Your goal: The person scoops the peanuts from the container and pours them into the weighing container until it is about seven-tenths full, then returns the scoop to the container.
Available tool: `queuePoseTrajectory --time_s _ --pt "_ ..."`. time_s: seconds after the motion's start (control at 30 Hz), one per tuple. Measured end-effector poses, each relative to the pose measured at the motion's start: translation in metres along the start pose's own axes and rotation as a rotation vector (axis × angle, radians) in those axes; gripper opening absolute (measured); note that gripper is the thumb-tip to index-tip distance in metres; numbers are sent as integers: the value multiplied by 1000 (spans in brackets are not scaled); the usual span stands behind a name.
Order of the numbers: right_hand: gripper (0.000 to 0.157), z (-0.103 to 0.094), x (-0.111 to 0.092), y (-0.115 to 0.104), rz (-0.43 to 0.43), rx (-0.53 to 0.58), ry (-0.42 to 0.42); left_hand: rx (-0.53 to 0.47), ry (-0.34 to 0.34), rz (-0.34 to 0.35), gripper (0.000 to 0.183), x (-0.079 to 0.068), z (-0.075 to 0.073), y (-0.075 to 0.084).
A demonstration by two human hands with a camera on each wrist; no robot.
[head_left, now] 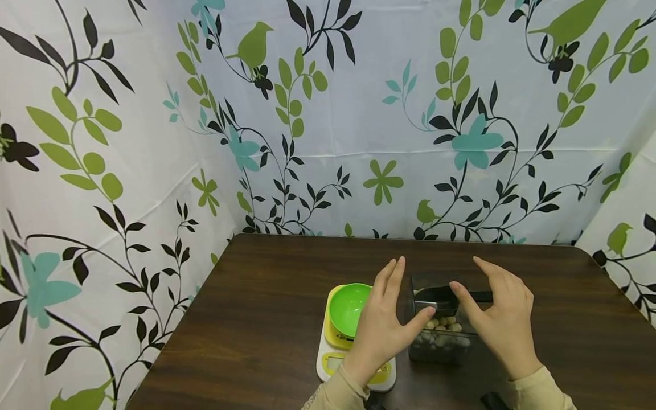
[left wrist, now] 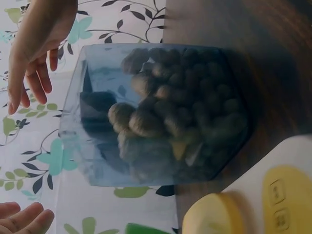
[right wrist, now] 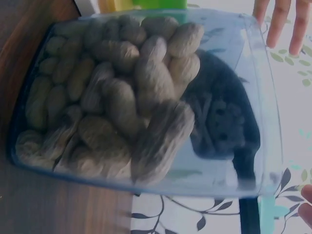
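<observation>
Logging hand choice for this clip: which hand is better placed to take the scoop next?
Probably the right hand. The handle of the black scoop points to its side and, in the head view, shows between its thumb and fingers. The left hand is nearer the green bowl.

A dark wood-grain table (head_left: 246,324) carries a white-and-yellow scale (head_left: 330,350) with a transparent container (head_left: 441,354) just beside it.
</observation>
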State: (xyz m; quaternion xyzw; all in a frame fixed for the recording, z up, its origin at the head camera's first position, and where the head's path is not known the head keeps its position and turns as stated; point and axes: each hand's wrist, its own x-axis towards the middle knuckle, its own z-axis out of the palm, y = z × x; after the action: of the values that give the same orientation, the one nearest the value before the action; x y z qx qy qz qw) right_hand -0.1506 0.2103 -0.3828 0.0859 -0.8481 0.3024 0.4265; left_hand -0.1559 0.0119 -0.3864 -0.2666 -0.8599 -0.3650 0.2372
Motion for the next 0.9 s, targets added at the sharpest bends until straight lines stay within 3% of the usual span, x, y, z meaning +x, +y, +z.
queuePoseTrajectory --time_s 0.27,0.57,0.9 --pt "60 -4 -5 13 67 -17 11 -57 -64 -54 85 -7 12 3" --pt "59 -6 -11 26 169 -24 -38 -99 -157 -141 88 -17 28 4" --pt "60 -3 -19 34 238 -52 -91 -97 -178 -166 87 -26 48 5"
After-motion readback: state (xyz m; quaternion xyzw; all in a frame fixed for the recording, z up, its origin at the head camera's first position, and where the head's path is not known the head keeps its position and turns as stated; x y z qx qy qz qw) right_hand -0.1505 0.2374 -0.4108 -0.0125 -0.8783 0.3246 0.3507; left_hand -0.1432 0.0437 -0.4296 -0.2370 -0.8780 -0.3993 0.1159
